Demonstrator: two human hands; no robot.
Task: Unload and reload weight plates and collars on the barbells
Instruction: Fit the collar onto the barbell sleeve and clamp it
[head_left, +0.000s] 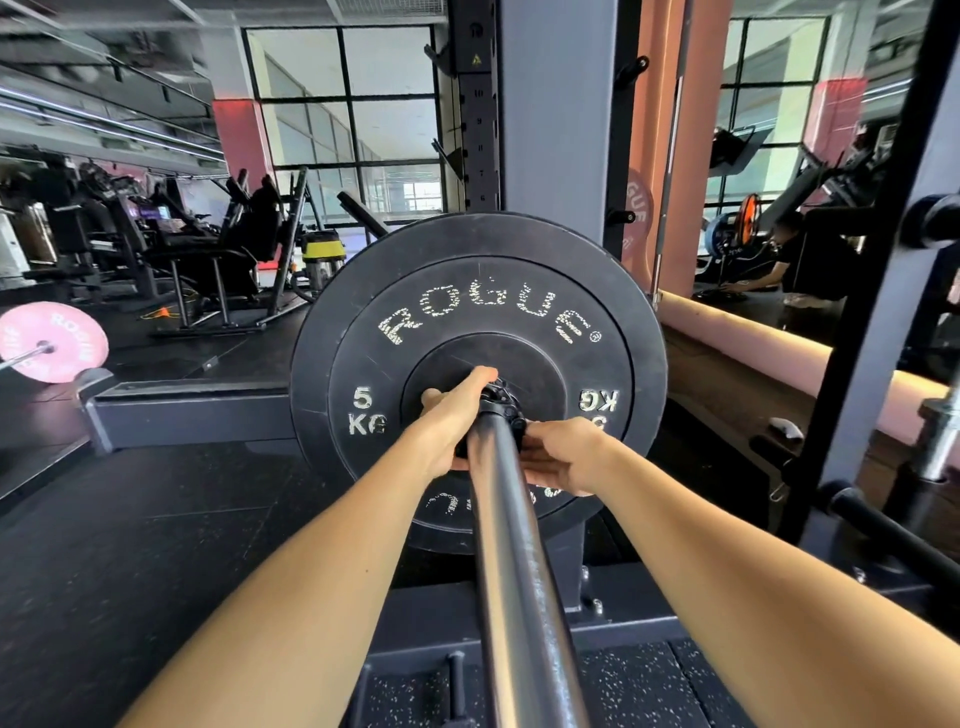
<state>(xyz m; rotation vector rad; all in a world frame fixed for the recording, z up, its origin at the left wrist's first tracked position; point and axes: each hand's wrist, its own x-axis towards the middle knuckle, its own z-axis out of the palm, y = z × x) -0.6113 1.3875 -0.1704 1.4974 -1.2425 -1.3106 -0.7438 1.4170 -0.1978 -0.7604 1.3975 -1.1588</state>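
A black 5 kg Rogue weight plate (478, 322) sits on the steel barbell sleeve (514, 545), which runs from the bottom of the view toward the plate's hub. A black collar (501, 402) sits on the sleeve right against the plate. My left hand (449, 421) grips the collar from the left, thumb up over its top. My right hand (563, 457) holds the collar's lower right side, fingers curled under the sleeve. Much of the collar is hidden by both hands.
A grey rack upright (550, 114) stands behind the plate and another dark upright (883, 322) at right. A pink plate (54, 340) on another bar lies far left. Gym machines (208, 239) fill the back left. A mirror (779, 156) shows a person at right.
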